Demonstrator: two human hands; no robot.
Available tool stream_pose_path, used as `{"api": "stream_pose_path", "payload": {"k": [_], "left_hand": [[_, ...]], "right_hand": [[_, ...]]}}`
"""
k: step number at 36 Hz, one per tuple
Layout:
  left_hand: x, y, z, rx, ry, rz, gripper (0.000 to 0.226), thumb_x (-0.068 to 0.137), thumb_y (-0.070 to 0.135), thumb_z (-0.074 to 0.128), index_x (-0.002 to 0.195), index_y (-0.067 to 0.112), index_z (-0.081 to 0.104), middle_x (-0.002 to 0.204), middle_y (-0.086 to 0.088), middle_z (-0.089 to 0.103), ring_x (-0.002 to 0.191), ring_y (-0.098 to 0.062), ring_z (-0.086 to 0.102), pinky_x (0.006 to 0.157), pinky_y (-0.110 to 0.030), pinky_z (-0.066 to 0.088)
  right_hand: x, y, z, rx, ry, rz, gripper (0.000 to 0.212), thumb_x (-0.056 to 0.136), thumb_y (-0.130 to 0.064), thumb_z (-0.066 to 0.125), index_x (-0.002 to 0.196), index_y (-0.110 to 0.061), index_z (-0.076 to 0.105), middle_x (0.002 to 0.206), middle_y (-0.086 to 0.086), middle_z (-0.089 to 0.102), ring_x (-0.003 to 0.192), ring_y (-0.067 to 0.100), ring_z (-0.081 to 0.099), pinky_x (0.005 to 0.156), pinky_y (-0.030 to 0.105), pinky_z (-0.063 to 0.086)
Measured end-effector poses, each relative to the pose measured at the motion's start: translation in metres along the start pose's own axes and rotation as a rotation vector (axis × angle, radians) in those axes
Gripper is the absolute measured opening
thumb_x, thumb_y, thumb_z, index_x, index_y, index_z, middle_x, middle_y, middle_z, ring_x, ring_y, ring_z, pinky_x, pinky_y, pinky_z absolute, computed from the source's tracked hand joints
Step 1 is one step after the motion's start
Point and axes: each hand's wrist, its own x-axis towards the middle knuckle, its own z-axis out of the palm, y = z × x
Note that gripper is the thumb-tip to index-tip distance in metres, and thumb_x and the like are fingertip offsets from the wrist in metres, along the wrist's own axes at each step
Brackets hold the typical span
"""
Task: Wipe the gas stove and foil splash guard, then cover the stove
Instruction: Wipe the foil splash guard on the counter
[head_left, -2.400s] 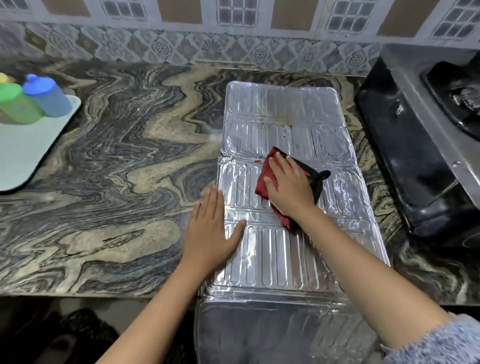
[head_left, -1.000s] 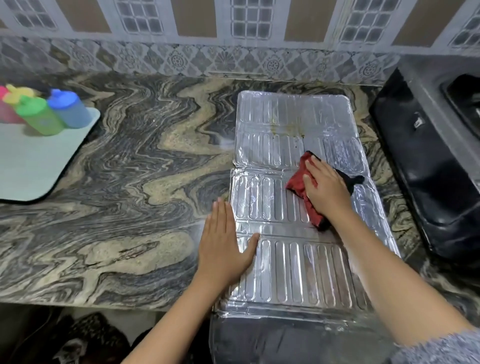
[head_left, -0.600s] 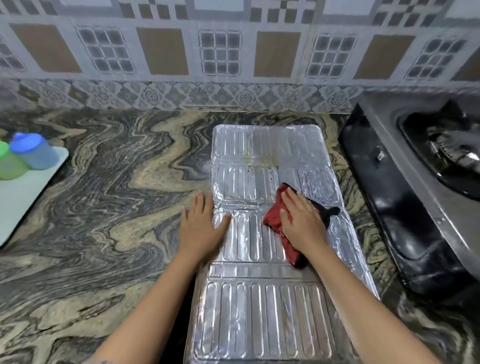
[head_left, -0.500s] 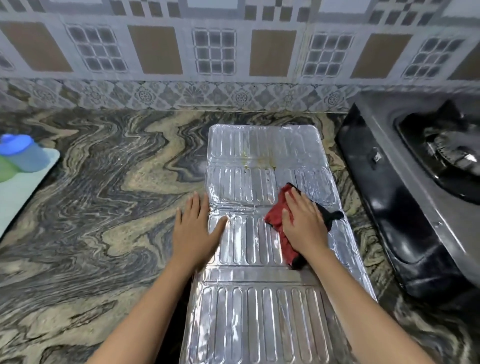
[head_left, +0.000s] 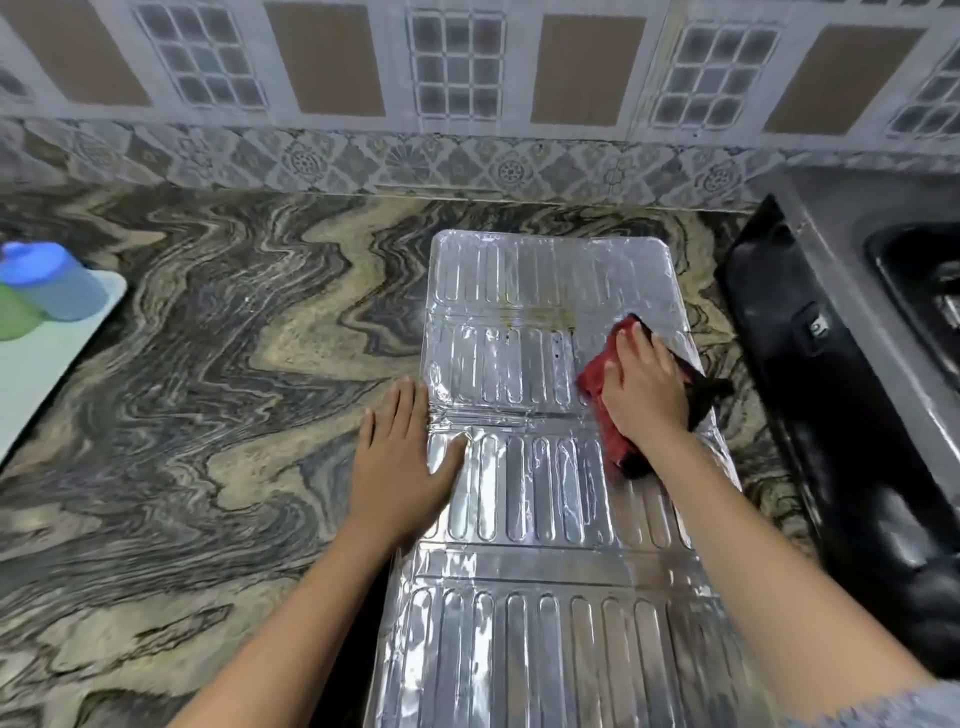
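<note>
The silver ribbed foil splash guard lies flat on the marbled counter, running from near the wall toward me. My right hand presses a red and black cloth onto the guard's right side, just below a yellowish stain. My left hand lies flat with fingers spread on the guard's left edge, half on the counter. The gas stove stands at the right, with part of a black burner area showing.
A white mat at the left edge carries a blue-capped bottle and a green one. The patterned tile wall rises behind the counter. The guard's near end overhangs the counter's front edge.
My right hand has slid the cloth toward the guard's right edge and a little farther from me. My left hand stays flat on the left edge. The view has tilted slightly.
</note>
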Motion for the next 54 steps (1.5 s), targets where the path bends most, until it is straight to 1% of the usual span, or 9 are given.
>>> {"api": "stream_pose_path", "payload": {"k": [8, 13, 20, 25, 30, 33, 39, 45, 54], "left_hand": [[0.000, 0.000, 0.000, -0.017, -0.004, -0.001, 0.080, 0.085, 0.065, 0.012, 0.149, 0.019, -0.003, 0.158, 0.003, -0.006, 0.146, -0.011, -0.007, 0.119, -0.037, -0.004], [0.001, 0.000, 0.000, -0.009, -0.014, 0.005, 0.079, 0.089, 0.063, 0.019, 0.149, 0.018, -0.006, 0.158, 0.003, -0.008, 0.145, -0.011, -0.009, 0.119, -0.035, -0.006], [0.002, -0.001, 0.000, 0.012, -0.033, 0.005, 0.085, 0.082, 0.067, 0.007, 0.149, 0.017, -0.003, 0.159, 0.001, -0.005, 0.146, -0.012, -0.007, 0.119, -0.037, -0.006], [0.001, -0.001, 0.000, 0.032, -0.024, 0.018, 0.082, 0.085, 0.064, 0.013, 0.149, 0.016, -0.003, 0.159, 0.000, -0.003, 0.146, -0.014, -0.005, 0.117, -0.035, -0.008], [0.001, 0.000, 0.000, 0.029, -0.023, 0.013, 0.082, 0.085, 0.063, 0.014, 0.148, 0.014, -0.006, 0.158, -0.001, -0.004, 0.146, -0.014, -0.005, 0.118, -0.035, -0.008], [0.000, 0.001, -0.001, 0.009, -0.018, -0.003, 0.081, 0.085, 0.063, 0.014, 0.148, 0.015, -0.006, 0.158, 0.000, -0.006, 0.146, -0.014, -0.007, 0.118, -0.036, -0.008], [0.000, 0.004, -0.001, 0.008, -0.006, -0.029, 0.080, 0.086, 0.063, 0.015, 0.147, 0.019, -0.011, 0.156, 0.003, -0.015, 0.145, -0.012, -0.013, 0.118, -0.035, -0.010], [0.000, 0.003, 0.000, -0.008, -0.014, -0.029, 0.079, 0.090, 0.062, 0.020, 0.146, 0.019, -0.015, 0.156, 0.003, -0.017, 0.144, -0.012, -0.016, 0.118, -0.038, -0.009], [0.000, 0.000, -0.001, -0.020, -0.019, -0.001, 0.079, 0.089, 0.064, 0.017, 0.146, 0.021, -0.017, 0.154, 0.004, -0.022, 0.143, -0.011, -0.020, 0.115, -0.033, -0.014]], "right_hand": [[-0.008, -0.044, 0.018, 0.008, -0.056, -0.205, 0.052, 0.099, -0.034, 0.026, 0.148, -0.018, 0.020, 0.158, -0.003, 0.010, 0.146, 0.021, 0.007, 0.119, 0.040, 0.010], [-0.009, -0.068, 0.024, 0.006, -0.070, -0.299, 0.052, 0.099, -0.033, 0.027, 0.148, -0.019, 0.019, 0.158, -0.003, 0.010, 0.146, 0.020, 0.008, 0.118, 0.037, 0.007], [-0.006, -0.098, 0.030, 0.019, -0.122, -0.449, 0.052, 0.099, -0.031, 0.029, 0.148, -0.020, 0.020, 0.158, -0.004, 0.011, 0.146, 0.019, 0.007, 0.118, 0.034, 0.004], [-0.003, -0.119, 0.039, -0.001, -0.133, -0.571, 0.051, 0.098, -0.030, 0.031, 0.147, -0.019, 0.024, 0.157, -0.003, 0.016, 0.145, 0.019, 0.009, 0.119, 0.036, 0.008], [0.005, -0.138, 0.042, -0.004, -0.160, -0.621, 0.051, 0.099, -0.030, 0.028, 0.148, -0.019, 0.020, 0.158, -0.004, 0.013, 0.146, 0.017, 0.007, 0.118, 0.035, 0.007], [0.017, -0.145, 0.041, 0.007, -0.166, -0.571, 0.052, 0.099, -0.031, 0.025, 0.149, -0.018, 0.018, 0.158, -0.004, 0.010, 0.146, 0.017, 0.007, 0.118, 0.033, 0.005], [0.028, -0.130, 0.036, 0.042, -0.116, -0.374, 0.053, 0.099, -0.033, 0.023, 0.149, -0.016, 0.016, 0.159, -0.001, 0.007, 0.146, 0.017, 0.005, 0.118, 0.035, 0.004], [0.029, -0.084, 0.024, 0.035, -0.079, -0.208, 0.054, 0.099, -0.036, 0.021, 0.149, -0.018, 0.013, 0.159, -0.003, 0.003, 0.146, 0.018, 0.003, 0.120, 0.038, 0.007], [0.050, 0.001, -0.002, 0.030, 0.028, 0.069, 0.053, 0.099, -0.031, 0.025, 0.148, -0.015, 0.018, 0.159, 0.000, 0.010, 0.146, 0.021, 0.009, 0.119, 0.037, 0.007]]}}
